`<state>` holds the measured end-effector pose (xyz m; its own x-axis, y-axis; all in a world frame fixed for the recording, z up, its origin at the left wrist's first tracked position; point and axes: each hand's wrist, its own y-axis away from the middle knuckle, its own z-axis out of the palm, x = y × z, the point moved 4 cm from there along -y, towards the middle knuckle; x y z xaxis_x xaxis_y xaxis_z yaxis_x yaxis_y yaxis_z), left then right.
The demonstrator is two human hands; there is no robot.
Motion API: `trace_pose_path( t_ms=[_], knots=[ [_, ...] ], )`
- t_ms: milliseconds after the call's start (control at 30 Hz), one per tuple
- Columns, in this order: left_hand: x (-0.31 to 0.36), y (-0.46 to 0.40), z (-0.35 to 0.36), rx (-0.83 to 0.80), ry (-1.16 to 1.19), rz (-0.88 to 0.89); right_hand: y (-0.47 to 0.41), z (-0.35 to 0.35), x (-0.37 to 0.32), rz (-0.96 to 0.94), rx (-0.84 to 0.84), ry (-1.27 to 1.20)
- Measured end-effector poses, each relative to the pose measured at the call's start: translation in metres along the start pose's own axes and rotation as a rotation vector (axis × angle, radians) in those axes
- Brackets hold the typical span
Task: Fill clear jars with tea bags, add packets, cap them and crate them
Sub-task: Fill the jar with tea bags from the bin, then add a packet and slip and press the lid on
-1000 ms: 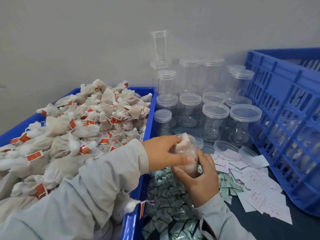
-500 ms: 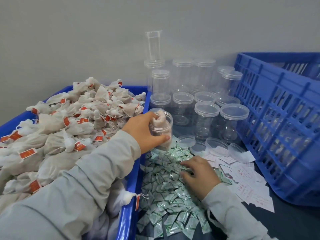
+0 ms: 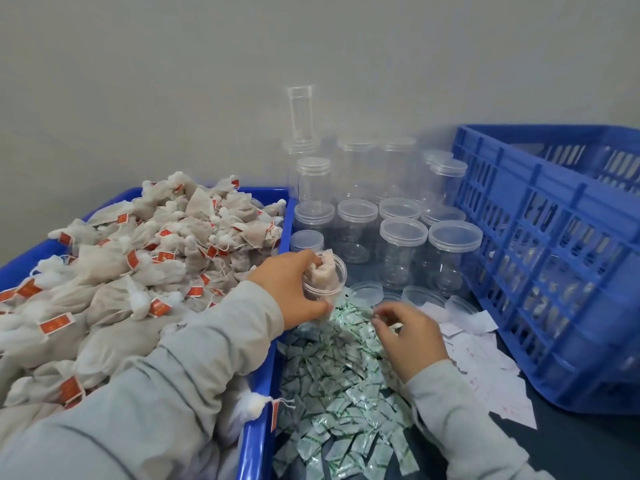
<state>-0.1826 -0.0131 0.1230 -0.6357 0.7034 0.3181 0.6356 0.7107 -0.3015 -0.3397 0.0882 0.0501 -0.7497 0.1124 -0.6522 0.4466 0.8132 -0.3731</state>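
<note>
While left hand (image 3: 294,289) grips jar (image 3: 323,277) tilted, bags (image 3: 323,271) may spill; right hand (image 3: 407,336) pinches packet (image 3: 380,319) (small, droppable).

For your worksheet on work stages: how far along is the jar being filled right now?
Done: tea bags sit in the open jar, gripped by the left hand. In hand: the right hand pinches at the green packets. Left: packet in, a lid on, jar into the crate.
</note>
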Motion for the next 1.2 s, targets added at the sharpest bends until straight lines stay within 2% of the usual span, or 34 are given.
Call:
trace_pose_path(
  t_ms=[67,133,267,367,533,700,767,833,933,1033,1200],
  knots=[
    [0.002,0.0,0.001,-0.014,0.008,0.029,-0.006,-0.028,-0.012,-0.082,0.151,-0.121],
    [0.005,0.001,0.003,-0.044,-0.018,0.058,-0.011,-0.046,-0.036,-0.266,0.183,-0.183],
    [0.01,0.003,0.007,-0.109,-0.069,0.09,-0.014,-0.051,-0.077,-0.539,0.025,-0.138],
    [0.013,0.004,0.008,-0.125,-0.055,0.106,-0.017,-0.038,-0.087,-0.591,-0.131,0.009],
    [0.013,0.004,0.007,-0.123,-0.024,0.11,-0.012,-0.028,-0.088,-0.696,-0.196,0.143],
    [0.012,0.004,0.007,-0.115,-0.022,0.113,-0.016,-0.055,-0.057,-0.485,-0.077,0.019],
    [0.011,0.004,0.008,-0.107,-0.037,0.111,-0.023,-0.073,-0.027,-0.332,-0.044,0.065],
    [0.011,0.005,0.008,-0.109,-0.035,0.095,-0.03,-0.084,0.015,-0.124,-0.112,0.204],
    [0.01,0.004,0.009,-0.112,-0.045,0.075,-0.03,-0.079,0.075,0.148,-0.395,0.486],
    [0.009,0.004,0.01,-0.107,-0.051,0.073,-0.021,-0.062,0.101,0.186,-0.565,0.612],
    [0.009,0.005,0.01,-0.112,-0.055,0.072,-0.015,-0.048,0.114,0.191,-0.518,0.644]
  ],
)
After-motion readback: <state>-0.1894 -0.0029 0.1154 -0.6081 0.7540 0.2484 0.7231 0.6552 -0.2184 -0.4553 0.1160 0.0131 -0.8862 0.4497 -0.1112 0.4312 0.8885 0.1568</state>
